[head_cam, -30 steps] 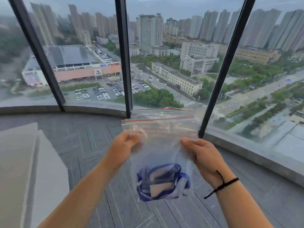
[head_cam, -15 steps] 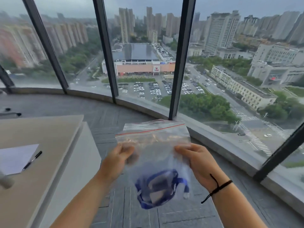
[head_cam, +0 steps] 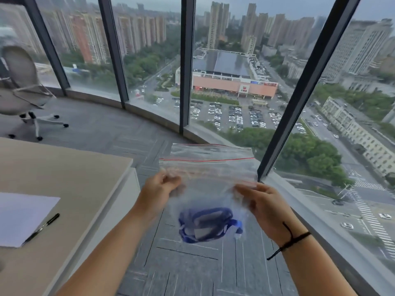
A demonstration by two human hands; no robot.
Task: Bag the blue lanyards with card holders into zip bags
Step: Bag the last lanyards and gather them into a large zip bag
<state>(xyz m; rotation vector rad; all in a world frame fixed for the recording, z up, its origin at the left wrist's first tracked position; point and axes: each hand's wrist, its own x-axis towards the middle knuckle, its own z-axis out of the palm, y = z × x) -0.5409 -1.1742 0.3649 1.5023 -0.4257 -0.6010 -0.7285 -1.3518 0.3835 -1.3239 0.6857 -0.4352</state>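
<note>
A clear zip bag point(head_cam: 210, 169) with a red line along its top hangs upright in the air in front of me, over the grey carpet. A coiled blue lanyard with a card holder point(head_cam: 206, 224) lies bunched at the bag's bottom. My left hand point(head_cam: 159, 189) pinches the bag's left edge below the zip strip, fingers curled. My right hand point(head_cam: 263, 205) pinches the right edge at about the same height; a black cord is tied round that wrist. The bag's mouth looks slightly parted at the top, though blur hides the seal.
A beige table point(head_cam: 70, 184) stands to my left with a white sheet of paper point(head_cam: 23, 216) and a black pen point(head_cam: 42, 227) on it. An office chair point(head_cam: 21, 88) sits at the far left. Curved floor-to-ceiling windows with dark frames point(head_cam: 184, 65) ring the carpeted floor.
My view has swung to the left, bringing the table, paper, pen and chair into sight. Both hands keep the same hold on the bag, which stays in front of me.
</note>
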